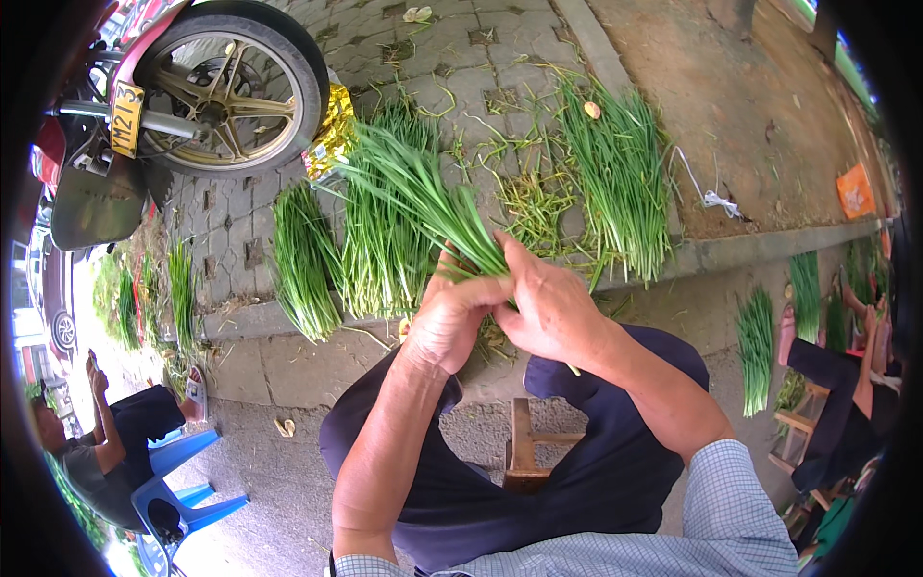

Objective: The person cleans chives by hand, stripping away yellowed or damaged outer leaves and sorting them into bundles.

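A bunch of long green garlic chives [433,198] is held in front of my knees, its leaves fanning to the upper left. My left hand [458,314] wraps around the bunch near its stem end, and my right hand [551,306] grips the same end from the other side. The hands meet there and hide most of the stem ends. Just beyond, a thick pile of chives [386,267] lies on the paving, with a smaller bundle [306,267] left of it. A large pile [624,195] lies to the right. Yellowish trimmings [537,202] are scattered between the piles.
A motorcycle wheel [216,108] stands at upper left beside a gold foil wrapper [332,133]. The kerb [692,252] borders bare soil. One person sits on a blue plastic chair [180,505] at left; another sits at far right near more chives [756,353].
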Motion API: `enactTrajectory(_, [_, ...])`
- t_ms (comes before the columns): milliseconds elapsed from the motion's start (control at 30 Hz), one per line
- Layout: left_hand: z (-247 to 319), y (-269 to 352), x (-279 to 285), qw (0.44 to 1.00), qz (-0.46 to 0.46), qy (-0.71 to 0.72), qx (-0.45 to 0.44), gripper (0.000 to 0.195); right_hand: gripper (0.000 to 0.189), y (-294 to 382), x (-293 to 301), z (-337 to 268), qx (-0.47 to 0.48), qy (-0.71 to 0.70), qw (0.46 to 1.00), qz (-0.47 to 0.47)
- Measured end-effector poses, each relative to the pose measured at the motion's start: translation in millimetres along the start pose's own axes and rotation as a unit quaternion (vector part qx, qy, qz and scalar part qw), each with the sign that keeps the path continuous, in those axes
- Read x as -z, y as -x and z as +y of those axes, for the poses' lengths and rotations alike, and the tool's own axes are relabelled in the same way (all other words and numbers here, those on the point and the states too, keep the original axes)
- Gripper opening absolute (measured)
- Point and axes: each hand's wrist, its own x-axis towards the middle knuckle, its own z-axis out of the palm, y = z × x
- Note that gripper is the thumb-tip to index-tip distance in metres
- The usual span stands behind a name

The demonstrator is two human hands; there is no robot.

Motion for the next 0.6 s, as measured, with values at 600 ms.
enactTrajectory(600, [28, 0, 21, 0.985, -0.016, 0.169, -0.003, 0.023, 0.035, -3, 27, 3, 0.115, -0.302, 0.945, -0.044])
